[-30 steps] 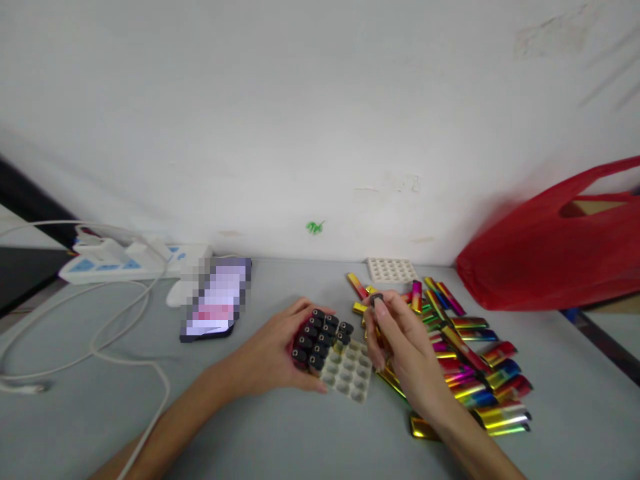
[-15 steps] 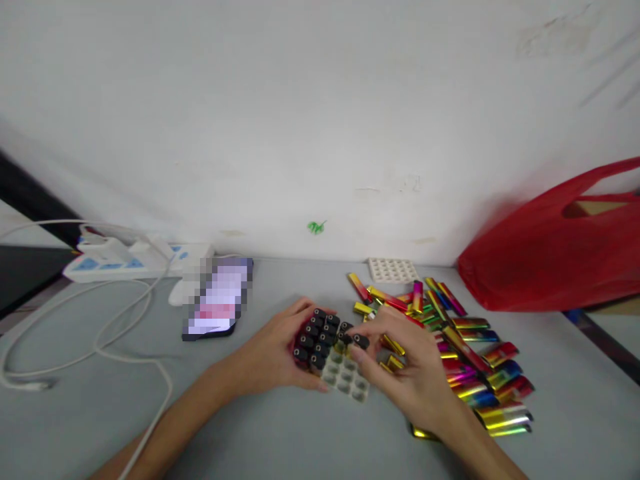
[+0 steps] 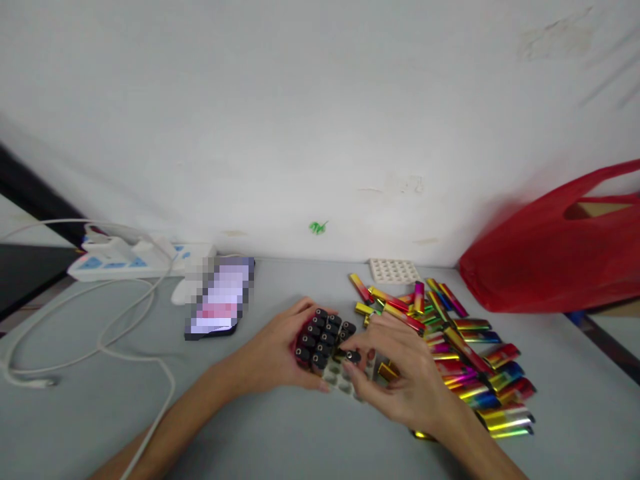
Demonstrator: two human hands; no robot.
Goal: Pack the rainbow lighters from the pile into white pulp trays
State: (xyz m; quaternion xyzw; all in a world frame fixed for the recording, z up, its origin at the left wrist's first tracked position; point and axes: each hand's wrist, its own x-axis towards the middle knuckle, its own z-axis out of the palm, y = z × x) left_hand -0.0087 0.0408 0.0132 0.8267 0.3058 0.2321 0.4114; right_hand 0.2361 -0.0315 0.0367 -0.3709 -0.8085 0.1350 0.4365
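Note:
My left hand [image 3: 277,350] is closed around the left side of a white tray with rows of round holes [image 3: 345,385]. Several black-topped pieces [image 3: 317,339], each with a small ring on top, stand close together in the tray's left and back rows. With thumb and fingertips, my right hand [image 3: 395,367] pinches another black-topped piece [image 3: 353,357] over the holes. Whether its lower end sits in a hole, I cannot tell. A pile of shiny multicoloured metallic sticks [image 3: 465,357] lies to the right, partly behind my right hand and forearm.
A second white holed tray [image 3: 395,271] lies against the wall. To the right stands a red bag [image 3: 550,253]. On the left are a phone [image 3: 220,297], a power strip [image 3: 120,263] and a loose white cable [image 3: 163,363], which crosses over my left forearm.
My right hand has moved slightly left and towards me over the tray, carrying the pinched piece to holes nearer the front. My left hand keeps its hold.

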